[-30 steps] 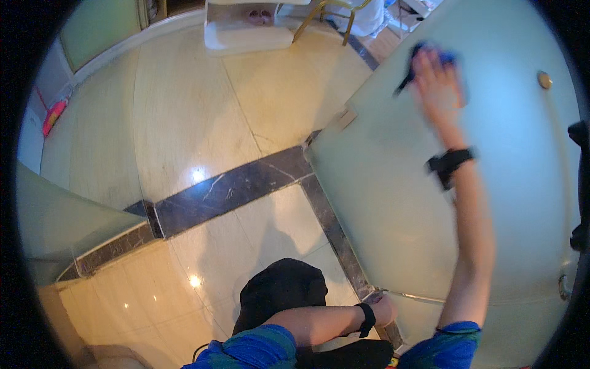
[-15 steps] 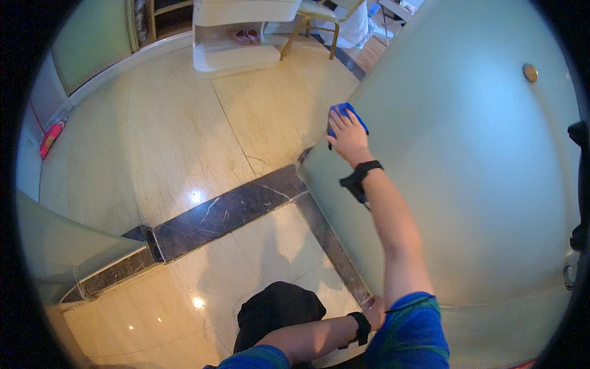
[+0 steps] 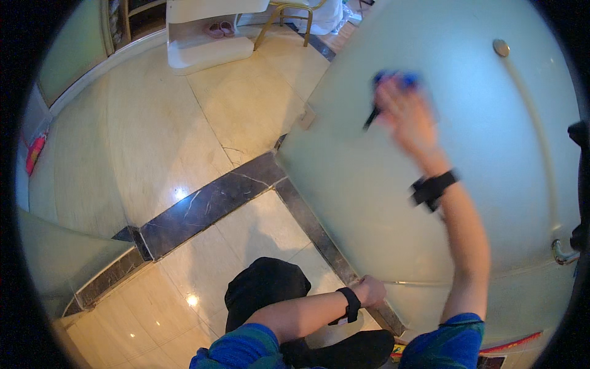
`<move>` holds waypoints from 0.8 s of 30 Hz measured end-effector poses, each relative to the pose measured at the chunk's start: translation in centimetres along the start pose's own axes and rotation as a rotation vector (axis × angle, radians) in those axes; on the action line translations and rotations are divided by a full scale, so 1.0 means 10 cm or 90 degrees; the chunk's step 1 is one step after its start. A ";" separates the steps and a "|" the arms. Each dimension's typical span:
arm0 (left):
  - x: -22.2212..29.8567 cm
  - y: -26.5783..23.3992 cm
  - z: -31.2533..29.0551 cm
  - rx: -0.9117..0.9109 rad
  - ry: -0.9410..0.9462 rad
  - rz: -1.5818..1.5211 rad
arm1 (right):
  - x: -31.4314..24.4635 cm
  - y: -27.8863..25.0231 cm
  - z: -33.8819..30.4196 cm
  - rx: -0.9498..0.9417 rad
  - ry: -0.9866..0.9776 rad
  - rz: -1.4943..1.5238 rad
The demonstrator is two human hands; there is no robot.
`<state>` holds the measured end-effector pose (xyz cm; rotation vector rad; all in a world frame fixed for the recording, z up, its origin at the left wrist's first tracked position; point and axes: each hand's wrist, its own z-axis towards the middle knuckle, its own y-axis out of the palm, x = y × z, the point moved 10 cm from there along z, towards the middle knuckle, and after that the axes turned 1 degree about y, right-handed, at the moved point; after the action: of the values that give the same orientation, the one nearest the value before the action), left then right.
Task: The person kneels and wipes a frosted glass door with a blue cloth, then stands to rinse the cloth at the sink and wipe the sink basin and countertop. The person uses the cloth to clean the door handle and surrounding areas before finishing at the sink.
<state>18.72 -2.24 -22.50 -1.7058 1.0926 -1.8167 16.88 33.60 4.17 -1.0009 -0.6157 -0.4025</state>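
My right hand [image 3: 402, 114], blurred by motion, presses a blue cloth [image 3: 410, 80] against a large frosted glass panel [image 3: 344, 203]. A short dark strip hangs out beside the fingers. My left hand [image 3: 370, 291] is closed low down by the panel's bottom edge, near a thin pale bar [image 3: 418, 283]. Whether the fingers hold that bar or the panel's edge is hard to make out. Each wrist wears a black band.
A dark marble sill [image 3: 212, 206] crosses the pale tiled floor. Another glass panel [image 3: 67, 258] stands at left. Farther off are a white moulded stand [image 3: 209, 58], pink shoes [image 3: 220, 29] and a gold-legged chair [image 3: 270, 27]. A metal knob [image 3: 501, 48] is on the right panel.
My right hand has swept the blue cloth up and to the right, away from the panel's left edge. The view has shifted, and my left hand shows more fully.
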 end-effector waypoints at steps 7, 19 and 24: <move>0.12 0.21 0.09 -0.103 -0.034 0.039 | -0.64 0.67 -0.98 -0.161 -0.070 0.087; 0.25 0.29 0.34 0.004 0.010 0.099 | -0.26 0.24 -1.56 -0.135 0.043 0.056; 0.03 0.87 0.22 -0.227 -0.044 0.147 | -0.94 0.75 -2.73 -0.421 -0.122 0.165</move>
<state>18.99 -8.34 -29.15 -1.7298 1.5861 -1.4749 22.05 13.76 -17.52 -1.7470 -0.5198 -0.2828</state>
